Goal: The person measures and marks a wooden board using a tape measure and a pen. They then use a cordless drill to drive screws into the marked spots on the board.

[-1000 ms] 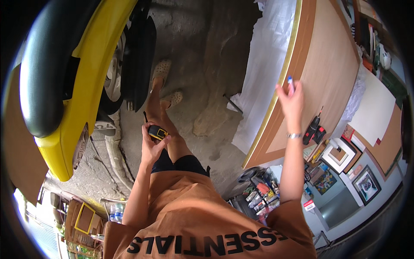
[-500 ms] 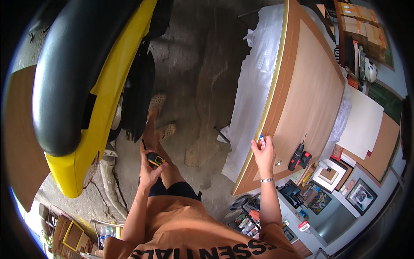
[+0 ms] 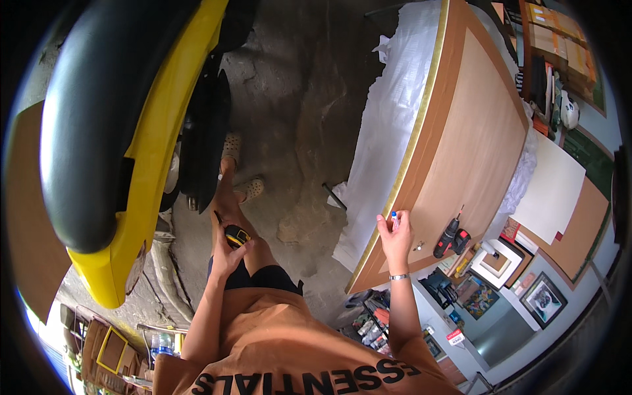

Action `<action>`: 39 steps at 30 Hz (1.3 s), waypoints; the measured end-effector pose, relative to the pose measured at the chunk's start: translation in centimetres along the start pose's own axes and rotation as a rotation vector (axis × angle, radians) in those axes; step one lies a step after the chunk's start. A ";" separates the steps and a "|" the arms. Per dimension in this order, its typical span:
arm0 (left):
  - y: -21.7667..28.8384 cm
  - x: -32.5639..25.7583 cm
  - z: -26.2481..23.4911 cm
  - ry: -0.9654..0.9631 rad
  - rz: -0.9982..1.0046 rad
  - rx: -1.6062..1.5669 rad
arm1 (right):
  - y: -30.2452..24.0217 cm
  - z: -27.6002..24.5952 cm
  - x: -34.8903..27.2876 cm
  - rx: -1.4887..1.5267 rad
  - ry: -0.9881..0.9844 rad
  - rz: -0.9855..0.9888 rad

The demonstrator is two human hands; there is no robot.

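Note:
My left hand [image 3: 228, 255] is closed around a black and yellow tape measure [image 3: 236, 235], held in front of my thighs. Over the near left corner of a large framed board, my right hand [image 3: 397, 241] grips a white marker with a blue tip [image 3: 395, 220]. That board [image 3: 471, 125] has a pale wood middle, a brown border and a gold outer edge. Lying on it to the right of my right hand is a red and black cordless drill [image 3: 452, 237]. Small metal pieces [image 3: 418, 246] rest between the hand and the drill.
A motorbike with a black seat [image 3: 99, 131] and yellow side panel [image 3: 155, 158] stands close on the left. White plastic sheeting [image 3: 375, 138] hangs from under the board. Picture frames [image 3: 544, 301], cardboard boxes [image 3: 559, 39] and a white sheet [image 3: 550, 187] line the right side.
My right hand has shifted slightly left and down with the marker. The whole view has turned a little; my left hand still holds the tape measure.

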State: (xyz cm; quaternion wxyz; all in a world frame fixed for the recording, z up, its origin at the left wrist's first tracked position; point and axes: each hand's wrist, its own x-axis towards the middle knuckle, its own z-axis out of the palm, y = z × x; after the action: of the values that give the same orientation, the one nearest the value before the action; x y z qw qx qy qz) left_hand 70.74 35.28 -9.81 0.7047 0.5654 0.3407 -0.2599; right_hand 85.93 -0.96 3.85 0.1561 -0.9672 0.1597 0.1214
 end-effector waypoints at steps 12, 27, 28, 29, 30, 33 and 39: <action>-0.2 4.3 4.8 -0.034 -0.234 -0.194 | -0.5 0.5 0.3 -0.067 -0.021 0.136; -0.1 6.4 8.5 -0.034 -0.174 -0.298 | -0.7 0.3 0.2 -0.145 -0.070 0.116; -0.2 6.6 8.5 -0.025 -0.185 -0.291 | -0.7 0.3 0.2 -0.152 -0.070 0.121; -0.2 6.7 8.5 -0.023 -0.196 -0.297 | -0.7 0.3 0.2 -0.171 -0.072 0.115; -0.3 6.9 8.4 -0.026 -0.213 -0.318 | -0.7 0.3 0.2 -0.156 -0.070 0.126; -0.4 6.8 8.0 0.010 -0.276 -0.368 | -0.7 0.4 0.3 -0.148 -0.065 0.122; -0.6 6.6 6.8 0.034 -0.296 -0.385 | -0.8 0.5 0.4 -0.146 -0.034 0.140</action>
State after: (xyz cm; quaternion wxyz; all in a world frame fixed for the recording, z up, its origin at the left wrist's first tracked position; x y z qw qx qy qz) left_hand 75.76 28.69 -14.42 0.7479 0.3690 0.4748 -0.2810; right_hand 86.46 -0.14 3.53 0.0790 -0.9602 0.2149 0.1599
